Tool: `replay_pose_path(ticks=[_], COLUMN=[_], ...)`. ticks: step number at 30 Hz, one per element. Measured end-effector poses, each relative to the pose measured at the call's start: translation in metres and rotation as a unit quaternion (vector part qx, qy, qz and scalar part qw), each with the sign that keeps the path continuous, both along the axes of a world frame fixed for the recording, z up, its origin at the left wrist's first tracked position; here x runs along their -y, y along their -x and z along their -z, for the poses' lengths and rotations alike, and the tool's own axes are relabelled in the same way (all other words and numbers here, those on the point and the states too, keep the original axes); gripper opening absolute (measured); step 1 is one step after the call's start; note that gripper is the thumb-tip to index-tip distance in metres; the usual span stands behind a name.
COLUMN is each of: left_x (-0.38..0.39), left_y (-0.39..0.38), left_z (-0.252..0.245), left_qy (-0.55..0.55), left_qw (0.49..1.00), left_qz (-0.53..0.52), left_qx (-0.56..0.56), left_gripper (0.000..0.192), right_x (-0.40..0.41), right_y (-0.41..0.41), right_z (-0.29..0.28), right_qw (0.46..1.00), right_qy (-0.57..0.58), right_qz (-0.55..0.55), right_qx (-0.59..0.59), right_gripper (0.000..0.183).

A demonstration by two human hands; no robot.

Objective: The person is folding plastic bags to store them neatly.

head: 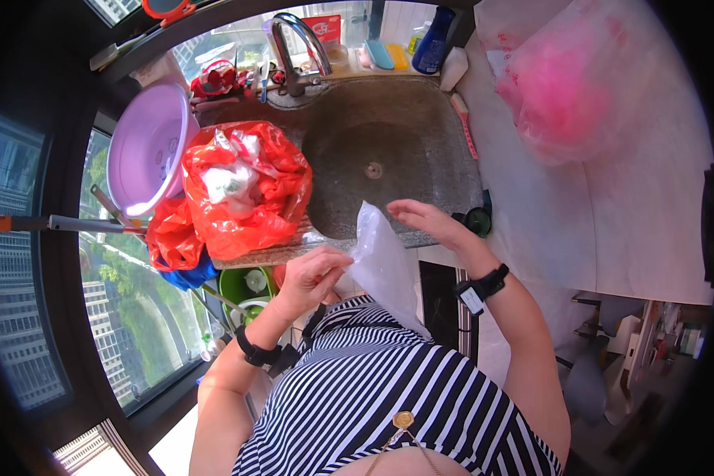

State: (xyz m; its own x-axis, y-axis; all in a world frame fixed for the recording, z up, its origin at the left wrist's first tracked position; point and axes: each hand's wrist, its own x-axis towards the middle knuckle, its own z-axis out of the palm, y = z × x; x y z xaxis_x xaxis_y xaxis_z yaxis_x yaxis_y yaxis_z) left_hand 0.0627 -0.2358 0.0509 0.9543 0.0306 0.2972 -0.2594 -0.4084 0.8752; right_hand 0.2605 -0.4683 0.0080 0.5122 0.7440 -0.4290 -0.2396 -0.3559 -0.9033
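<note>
A thin white translucent plastic bag [384, 265] hangs before my body at the front of the sink. My left hand [315, 276] pinches its left edge between thumb and fingers. On the other side of the bag's top, my right hand [425, 220] is raised with its fingers extended and nothing in it, apart from the bag. Left of the basin [363, 143], a large red plastic bag [250, 220] lies on the drainboard, with crumpled white plastic [229, 181] on top.
A purple basin [149, 149] leans by the window. The chrome faucet [300, 44] rises behind the sink near a blue bottle [434, 41]. A pink-filled clear bag [562, 95] lies on the right counter [547, 226]. A green bucket [238, 285] stands below, left of my body.
</note>
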Motion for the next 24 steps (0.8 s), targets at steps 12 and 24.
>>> replay_pose_path(ticks=[12, 24], left_x=[-0.013, -0.001], left_y=[0.024, 0.027], left_z=[0.03, 0.109], left_qy=[-0.051, 0.134], left_qw=[0.997, 0.924], left_qz=[-0.02, -0.249], left_qx=[-0.049, -0.256], left_gripper=[0.018, 0.009], right_x=[-0.047, -0.032], right_y=[-0.022, 0.1], right_z=[0.04, 0.029], right_qw=[0.988, 0.845], right_qy=[-0.07, -0.006], right_qz=[0.087, -0.119], right_qx=[-0.103, 0.522], right_gripper=[0.017, 0.055])
